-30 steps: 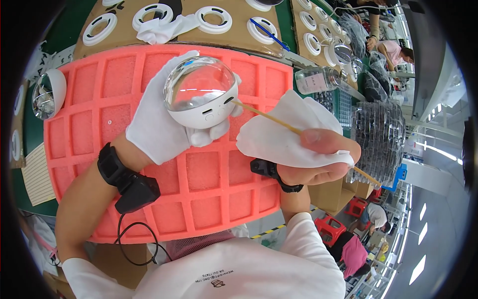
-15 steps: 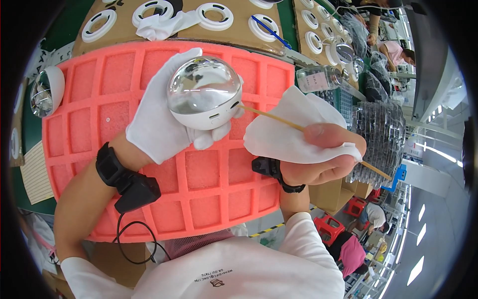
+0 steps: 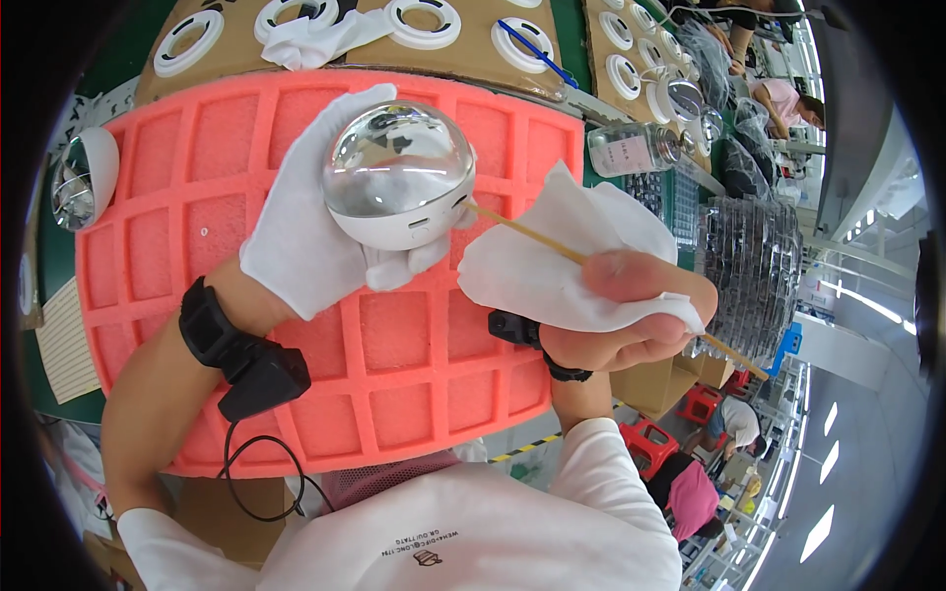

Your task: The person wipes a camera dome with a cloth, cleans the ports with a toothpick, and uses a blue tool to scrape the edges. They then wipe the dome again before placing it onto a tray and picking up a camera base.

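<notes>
— What has the left hand (image 3: 305, 241) got?

— A round dome (image 3: 399, 187), clear on top with a white base. The gloved fingers (image 3: 419, 261) are curled shut under it, holding it above the middle of the pink foam tray (image 3: 414, 364).

— And the right hand (image 3: 631, 315)?

— Bare, closed on a thin wooden stick (image 3: 537, 236) and a white cloth (image 3: 552, 261). The stick's tip touches the dome's right side, near the tray's right edge.

— Anything else?

— White rings (image 3: 424, 20) lie on cardboard past the tray's far edge.
</notes>
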{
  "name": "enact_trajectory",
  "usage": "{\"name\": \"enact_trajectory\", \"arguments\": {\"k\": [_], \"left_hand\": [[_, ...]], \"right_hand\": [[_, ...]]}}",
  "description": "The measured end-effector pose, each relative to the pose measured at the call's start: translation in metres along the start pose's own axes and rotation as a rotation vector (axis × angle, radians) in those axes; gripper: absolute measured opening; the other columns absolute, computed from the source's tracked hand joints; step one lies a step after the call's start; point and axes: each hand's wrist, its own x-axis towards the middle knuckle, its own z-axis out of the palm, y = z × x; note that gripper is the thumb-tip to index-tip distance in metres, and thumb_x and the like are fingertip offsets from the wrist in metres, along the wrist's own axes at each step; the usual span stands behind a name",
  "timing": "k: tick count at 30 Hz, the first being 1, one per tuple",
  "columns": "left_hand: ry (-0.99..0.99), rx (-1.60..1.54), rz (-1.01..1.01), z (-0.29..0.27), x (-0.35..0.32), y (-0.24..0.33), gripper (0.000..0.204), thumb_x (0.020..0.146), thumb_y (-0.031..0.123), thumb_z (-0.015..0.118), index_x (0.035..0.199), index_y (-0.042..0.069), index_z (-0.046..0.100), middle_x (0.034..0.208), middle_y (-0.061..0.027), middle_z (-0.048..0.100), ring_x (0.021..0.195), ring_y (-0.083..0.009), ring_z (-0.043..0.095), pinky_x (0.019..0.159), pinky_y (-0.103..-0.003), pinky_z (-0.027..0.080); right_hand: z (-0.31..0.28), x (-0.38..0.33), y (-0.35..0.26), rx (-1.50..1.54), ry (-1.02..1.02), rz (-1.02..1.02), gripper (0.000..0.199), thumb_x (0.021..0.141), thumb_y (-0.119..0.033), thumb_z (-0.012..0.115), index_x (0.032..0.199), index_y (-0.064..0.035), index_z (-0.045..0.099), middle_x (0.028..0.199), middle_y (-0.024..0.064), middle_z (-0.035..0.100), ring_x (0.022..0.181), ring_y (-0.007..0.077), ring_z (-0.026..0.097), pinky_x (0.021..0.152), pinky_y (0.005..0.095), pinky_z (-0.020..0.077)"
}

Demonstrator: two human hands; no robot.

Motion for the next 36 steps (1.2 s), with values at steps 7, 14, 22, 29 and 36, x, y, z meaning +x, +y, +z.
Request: {"name": "enact_trajectory", "arguments": {"k": [7, 14, 22, 29, 36], "left_hand": [[0.030, 0.028, 0.045, 0.000, -0.001, -0.001, 0.058, 0.100, 0.055, 0.040, 0.105, 0.004, 0.067, 0.084, -0.0195, 0.066, 0.057, -0.0293, 0.056, 0.040, -0.033, 0.032], [0.374, -0.102, 0.057, 0.027, -0.002, 0.000, 0.055, 0.100, 0.053, 0.042, 0.107, 0.004, 0.066, 0.087, -0.0197, 0.067, 0.060, -0.0294, 0.056, 0.040, -0.034, 0.034], [-0.077, 0.080, -0.044, 0.004, -0.004, -0.001, 0.062, 0.101, 0.057, 0.036, 0.118, 0.002, 0.059, 0.083, -0.0161, 0.063, 0.046, -0.0220, 0.048, 0.036, -0.027, 0.033], [0.004, 0.147, -0.006, 0.009, -0.008, 0.001, 0.064, 0.102, 0.058, 0.033, 0.120, 0.001, 0.056, 0.087, -0.0187, 0.060, 0.043, -0.0202, 0.045, 0.033, -0.027, 0.030], [-0.104, 0.040, -0.063, -0.003, -0.004, 0.005, 0.066, 0.101, 0.057, 0.035, 0.123, -0.001, 0.058, 0.094, -0.0239, 0.064, 0.052, -0.0261, 0.055, 0.034, -0.028, 0.036]], "right_hand": [[0.002, 0.001, 0.000, 0.005, 0.011, 0.007, 0.047, 0.108, -0.047, 0.025, 0.084, -0.0100, 0.043, 0.076, 0.0076, 0.048, 0.073, 0.0239, 0.055, 0.072, 0.0393, 0.0495], [0.005, 0.001, 0.001, 0.016, 0.055, 0.016, 0.046, 0.109, -0.044, 0.026, 0.082, -0.0103, 0.043, 0.074, 0.0045, 0.045, 0.070, 0.0198, 0.052, 0.070, 0.0358, 0.0475], [0.011, 0.007, -0.001, 0.055, 0.456, 0.125, 0.046, 0.109, -0.041, 0.026, 0.079, -0.0106, 0.043, 0.071, 0.0010, 0.040, 0.067, 0.0152, 0.048, 0.067, 0.0318, 0.0453], [0.012, 0.015, 0.015, 0.154, 0.486, 0.214, 0.040, 0.108, -0.025, 0.042, 0.082, 0.0004, 0.058, 0.075, 0.0069, 0.062, 0.065, 0.0125, 0.056, 0.062, 0.0264, 0.0442], [0.014, 0.023, 0.029, 0.296, 0.340, 0.440, 0.033, 0.105, -0.020, 0.050, 0.084, 0.0013, 0.064, 0.072, 0.0008, 0.059, 0.064, 0.0060, 0.048, 0.057, 0.0221, 0.0339]]}}
